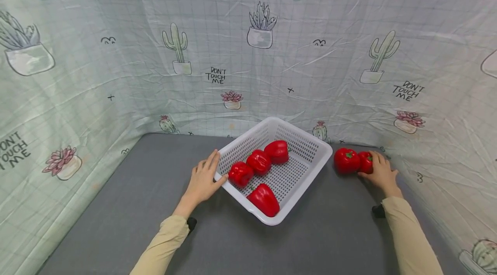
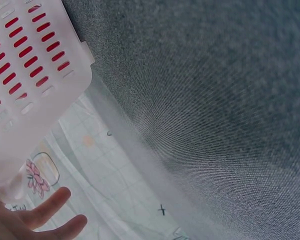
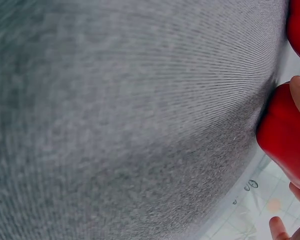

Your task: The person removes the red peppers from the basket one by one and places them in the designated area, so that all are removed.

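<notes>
Red pepper (image 1: 366,162) on grey table (image 1: 136,206), right of white basket (image 1: 310,145); right hand (image 1: 382,173) curls round it. Flat left hand (image 1: 202,180) steadies the basket. Likely light, firm, glossy-slick: best gripped around its broad body.

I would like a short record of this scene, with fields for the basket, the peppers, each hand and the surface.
basket: white plastic basket with slotted walls, on the table, set at an angle
peppers in basket: four red peppers
peppers outside: two red peppers on the table, right of the basket, close together
left hand: left hand rests on the basket's left wall, thumb at the rim
right hand: right hand grips the farther right pepper
surface: grey table
backdrop: cloth with cactus prints
</notes>
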`<state>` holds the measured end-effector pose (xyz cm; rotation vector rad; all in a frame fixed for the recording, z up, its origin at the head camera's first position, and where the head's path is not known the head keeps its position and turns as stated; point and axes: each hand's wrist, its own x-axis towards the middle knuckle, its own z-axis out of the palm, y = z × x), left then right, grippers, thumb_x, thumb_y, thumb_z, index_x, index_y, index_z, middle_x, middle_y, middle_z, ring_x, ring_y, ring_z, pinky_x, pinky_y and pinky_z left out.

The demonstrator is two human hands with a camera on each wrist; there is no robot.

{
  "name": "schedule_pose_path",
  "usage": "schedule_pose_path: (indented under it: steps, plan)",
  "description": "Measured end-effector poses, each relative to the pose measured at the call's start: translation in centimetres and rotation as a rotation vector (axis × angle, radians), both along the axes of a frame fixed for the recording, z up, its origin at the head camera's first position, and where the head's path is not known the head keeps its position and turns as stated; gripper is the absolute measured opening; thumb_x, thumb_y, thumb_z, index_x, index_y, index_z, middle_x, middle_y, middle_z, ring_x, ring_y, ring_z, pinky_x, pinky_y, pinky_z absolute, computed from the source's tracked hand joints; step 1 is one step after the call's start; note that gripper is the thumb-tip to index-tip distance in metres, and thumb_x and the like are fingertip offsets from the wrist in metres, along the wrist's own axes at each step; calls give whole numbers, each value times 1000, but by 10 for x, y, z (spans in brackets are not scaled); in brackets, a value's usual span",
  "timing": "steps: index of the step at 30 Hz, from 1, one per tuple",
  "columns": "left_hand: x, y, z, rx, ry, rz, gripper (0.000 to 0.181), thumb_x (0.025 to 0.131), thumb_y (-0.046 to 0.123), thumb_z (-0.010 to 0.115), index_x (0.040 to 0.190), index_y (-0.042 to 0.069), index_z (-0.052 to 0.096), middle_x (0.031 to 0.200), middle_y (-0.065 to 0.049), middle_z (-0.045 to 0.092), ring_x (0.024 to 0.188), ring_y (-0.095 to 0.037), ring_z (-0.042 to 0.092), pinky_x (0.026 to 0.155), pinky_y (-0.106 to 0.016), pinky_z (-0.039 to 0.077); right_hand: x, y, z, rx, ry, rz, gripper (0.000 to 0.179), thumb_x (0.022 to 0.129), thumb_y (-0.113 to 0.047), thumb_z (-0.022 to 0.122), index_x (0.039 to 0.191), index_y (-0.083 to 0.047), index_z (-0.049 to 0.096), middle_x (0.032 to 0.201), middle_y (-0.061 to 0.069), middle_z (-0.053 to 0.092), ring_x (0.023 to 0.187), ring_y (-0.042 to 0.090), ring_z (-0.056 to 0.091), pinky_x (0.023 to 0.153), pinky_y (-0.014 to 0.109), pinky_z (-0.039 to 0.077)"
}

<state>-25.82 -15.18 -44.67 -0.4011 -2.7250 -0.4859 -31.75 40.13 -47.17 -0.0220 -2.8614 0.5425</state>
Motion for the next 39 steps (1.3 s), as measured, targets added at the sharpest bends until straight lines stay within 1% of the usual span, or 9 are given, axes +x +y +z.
schedule_pose_path:
  steps: [4,9,13,18,22,27,31,37,39]
  plan:
    - [1,0,0,3,-1,-2,71,84,44,51,140,7,28,146,-10,28,114,-38,42,88,-58,34,-2,-1,0,2,-5,2,88,68,-25,73,135,0,21,133,33,23,115,56,21,77,80,10]
    - [0,-1,-1,2,5,-6,71,84,45,50,140,7,28,146,-10,28,114,-38,42,88,-59,34,-2,0,2,18,-7,4,91,66,-24,75,136,-1,20,137,33,19,117,56,20,78,80,9]
    - [0,-1,-2,7,2,-8,71,84,44,50,140,7,27,146,-10,27,115,-38,42,89,-59,34,1,2,4,27,8,24,91,65,-21,75,136,-2,20,139,31,18,116,57,20,77,80,9]
    - [-1,-1,-4,1,4,-7,71,84,44,50,140,7,27,146,-10,27,115,-38,42,89,-59,34,9,0,11,65,21,44,90,66,-18,74,137,-3,21,139,31,18,114,57,21,77,79,10]
    - [-2,-1,-3,-3,6,-9,72,84,44,50,140,7,27,146,-10,27,115,-38,42,89,-58,34,16,-4,18,96,66,64,88,65,-18,74,136,-3,23,139,30,20,113,55,23,76,76,13]
    - [-2,-1,-3,0,-2,-9,71,84,44,51,140,7,27,146,-9,27,115,-37,42,89,-58,34,24,-13,25,106,125,108,91,64,-16,75,138,-5,23,141,27,20,113,53,24,77,73,13]
    - [-2,-1,-2,-1,-4,-7,71,84,44,50,140,8,27,146,-9,27,115,-37,42,89,-58,34,31,-22,30,124,182,128,92,63,-15,76,138,-5,23,143,25,20,113,52,25,77,71,14]
    - [-3,0,-3,-1,-5,0,71,84,44,50,140,8,28,146,-9,27,115,-37,41,89,-58,34,46,-42,42,128,277,158,91,60,-16,78,135,-2,28,140,25,26,112,50,28,79,67,16]
    - [-3,0,-3,-3,-7,1,71,84,44,50,140,8,28,146,-9,27,115,-37,41,90,-58,34,51,-50,45,129,306,167,89,61,-17,78,134,-1,29,139,25,27,111,49,28,80,66,16]
